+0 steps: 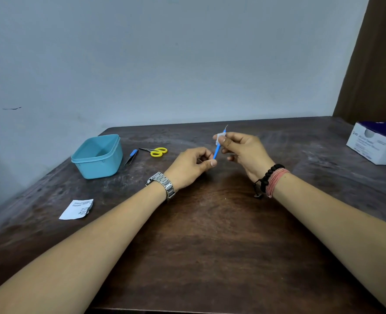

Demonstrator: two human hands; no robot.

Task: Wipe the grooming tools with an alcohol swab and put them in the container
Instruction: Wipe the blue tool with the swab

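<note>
Left hand (193, 165) pinches blue tool (217, 149); right hand (241, 150) grips swab (219, 134) round it. Far left on table (210, 223): container (98, 156), tweezers (131, 157), scissors (156, 152); wrapper (77, 209) near left; box (377, 142) far right.

scissors (156, 152) right of container (98, 156), tweezers (130, 157) between.

Bare forearms, no sleeves. Silver metal link wristwatch (162, 184) on the left wrist; opposite the wristwatch, black bead bracelet (269, 176) beside pink thread bands (275, 181).

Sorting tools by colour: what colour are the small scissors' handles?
Yellow handles on the small metal scissors, seen in the head view.
</note>
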